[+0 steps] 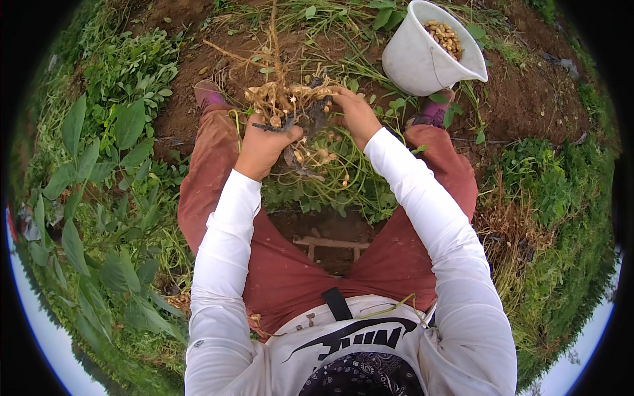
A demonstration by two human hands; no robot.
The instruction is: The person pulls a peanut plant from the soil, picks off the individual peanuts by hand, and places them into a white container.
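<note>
My left hand (267,146) grips the pod-bearing base of an uprooted peanut plant (280,96), its fingers under the pods and its thumb across the front. The plant's bare root points away from me. At the right side of the same cluster, my right hand (354,111) has its fingertips on a pod; part of its fingers is hidden behind the plant. A torn piece of black plastic film (317,111) hangs among the pods and stems. Green vines with a few more pods (324,156) dangle below, between my legs.
A white plastic bucket (411,59) holding peanut pods (446,39) stands tilted by my right foot. Leafy plants (119,267) rise at the left, and pulled vines (510,232) lie at the right. A wooden frame (332,242) shows between my thighs, above brown soil.
</note>
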